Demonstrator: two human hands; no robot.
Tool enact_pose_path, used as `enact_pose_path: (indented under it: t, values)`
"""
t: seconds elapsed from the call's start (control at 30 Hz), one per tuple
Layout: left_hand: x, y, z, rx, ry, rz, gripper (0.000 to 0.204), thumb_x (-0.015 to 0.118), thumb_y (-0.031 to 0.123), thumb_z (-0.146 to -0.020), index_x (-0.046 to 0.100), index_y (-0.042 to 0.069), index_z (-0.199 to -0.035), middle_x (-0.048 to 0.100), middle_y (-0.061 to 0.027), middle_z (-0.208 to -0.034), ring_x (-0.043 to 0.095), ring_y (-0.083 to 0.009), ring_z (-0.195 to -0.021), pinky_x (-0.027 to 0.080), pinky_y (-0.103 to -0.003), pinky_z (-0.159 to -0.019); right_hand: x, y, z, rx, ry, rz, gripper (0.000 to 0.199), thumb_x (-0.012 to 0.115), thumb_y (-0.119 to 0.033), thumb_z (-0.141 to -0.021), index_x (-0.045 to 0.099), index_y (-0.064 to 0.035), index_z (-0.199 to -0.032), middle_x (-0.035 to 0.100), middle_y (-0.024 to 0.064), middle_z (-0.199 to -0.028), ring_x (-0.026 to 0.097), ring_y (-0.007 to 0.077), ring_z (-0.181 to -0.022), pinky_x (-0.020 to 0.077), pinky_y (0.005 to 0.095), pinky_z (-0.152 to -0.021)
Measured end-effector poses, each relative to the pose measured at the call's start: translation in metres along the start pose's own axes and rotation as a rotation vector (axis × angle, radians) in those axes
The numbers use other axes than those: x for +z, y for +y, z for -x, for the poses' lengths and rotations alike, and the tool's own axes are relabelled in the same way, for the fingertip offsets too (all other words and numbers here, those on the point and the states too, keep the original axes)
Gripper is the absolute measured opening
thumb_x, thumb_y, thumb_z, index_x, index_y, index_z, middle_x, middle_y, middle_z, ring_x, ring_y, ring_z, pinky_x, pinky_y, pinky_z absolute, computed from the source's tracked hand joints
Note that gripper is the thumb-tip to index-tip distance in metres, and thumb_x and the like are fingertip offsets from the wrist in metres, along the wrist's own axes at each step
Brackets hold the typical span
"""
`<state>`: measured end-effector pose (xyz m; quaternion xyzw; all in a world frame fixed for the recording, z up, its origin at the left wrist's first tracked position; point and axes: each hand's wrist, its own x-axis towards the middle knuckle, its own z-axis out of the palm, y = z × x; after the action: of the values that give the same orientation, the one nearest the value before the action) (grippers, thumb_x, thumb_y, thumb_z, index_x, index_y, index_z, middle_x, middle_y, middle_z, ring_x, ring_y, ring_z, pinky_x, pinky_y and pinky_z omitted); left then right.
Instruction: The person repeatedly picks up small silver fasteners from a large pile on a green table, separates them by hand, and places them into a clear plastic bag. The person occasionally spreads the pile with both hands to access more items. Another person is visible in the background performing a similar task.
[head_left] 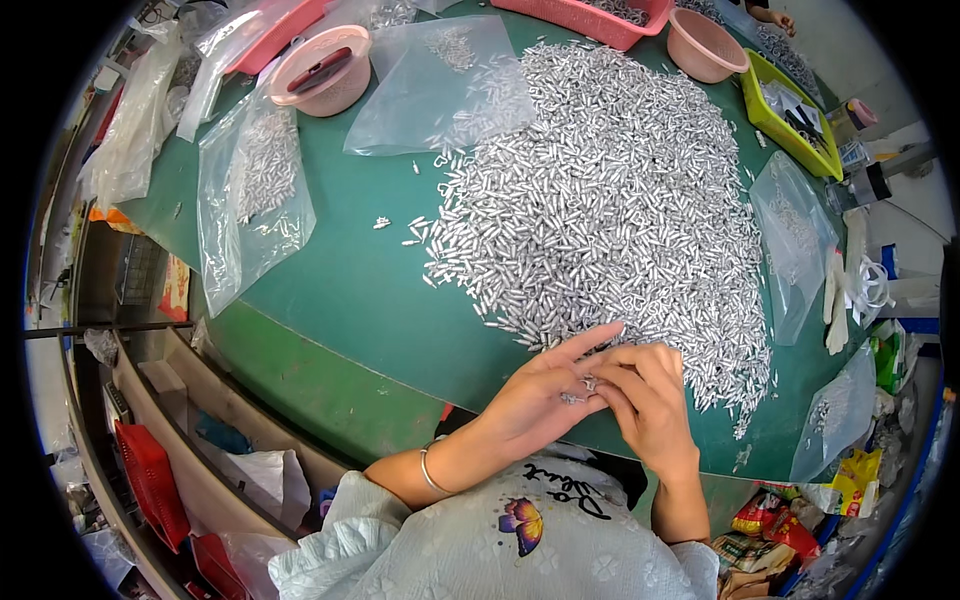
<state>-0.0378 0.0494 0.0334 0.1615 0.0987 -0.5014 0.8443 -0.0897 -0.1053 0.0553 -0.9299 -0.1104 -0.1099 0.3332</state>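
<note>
A wide heap of small silver metal parts (610, 190) covers much of the green table (370, 290); many look like short ribbed pins, with some hook-shaped pieces among them. At the heap's near edge my left hand (530, 402) is turned palm up, one finger stretched out. A few small silver metal parts (572, 398) lie in its palm and near its fingers. Over that palm my right hand (648, 395) has thumb and fingers pinched on a small silver metal part (590, 382), whose exact shape is partly hidden by the fingertips.
Clear plastic bags of parts lie left (262, 170), behind (400, 95) and right (795, 235). A pink bowl (345, 95) with red-handled pliers, another pink bowl (705, 45), a pink tray (600, 28) and a yellow-green basket (790, 140) line the far side. Another person's hand (783, 22) shows far right.
</note>
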Motion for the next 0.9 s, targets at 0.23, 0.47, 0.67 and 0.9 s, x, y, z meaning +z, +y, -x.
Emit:
enact_pose_path:
  t: [0.23,0.47,0.67,0.9]
  values:
    - [-0.001,-0.001,-0.001,0.008,-0.021,-0.040,0.062,0.040,-0.008,-0.081,0.027,-0.001,-0.141,0.037,-0.0211,-0.138,0.042,-0.0284,-0.125,0.029,-0.043,-0.109,-0.007,0.023,-0.001,0.143,0.112,0.138,0.013,0.064,-0.001,-0.076,0.061,-0.0028,-0.089,0.059,0.0087,-0.088,0.053,0.0253,-0.082,0.0363,0.0344,-0.076]
    - [-0.020,0.003,0.011,0.094,0.126,-0.033,0.037,0.043,0.005,-0.092,0.045,-0.004,-0.128,0.058,-0.0121,-0.093,0.054,-0.0163,-0.080,0.045,-0.027,-0.075,-0.008,0.036,-0.033,0.140,0.017,0.095,0.018,0.065,-0.003,-0.077,0.061,-0.0006,-0.094,0.059,0.0121,-0.096,0.054,0.0311,-0.090,0.0419,0.0381,-0.081]
    - [-0.018,0.010,0.016,0.088,0.218,-0.028,0.026,0.040,0.012,-0.096,0.052,0.000,-0.115,0.034,0.0023,-0.060,0.028,-0.0048,-0.050,0.024,-0.019,-0.046,0.034,0.038,-0.088,-0.141,-0.103,0.120,0.021,0.065,-0.007,-0.078,0.063,-0.0042,-0.099,0.055,0.0068,-0.113,0.048,0.0290,-0.107,0.0375,0.0396,-0.089]
    - [-0.031,0.018,0.019,0.073,0.171,0.025,0.025,0.040,0.013,-0.097,0.054,0.001,-0.113,0.031,0.0044,-0.056,0.024,-0.0038,-0.046,0.020,-0.018,-0.042,0.031,0.035,-0.089,-0.087,-0.111,0.237,0.014,0.066,-0.009,-0.077,0.062,-0.0068,-0.090,0.057,0.0048,-0.099,0.050,0.0242,-0.099,0.0324,0.0410,-0.091]
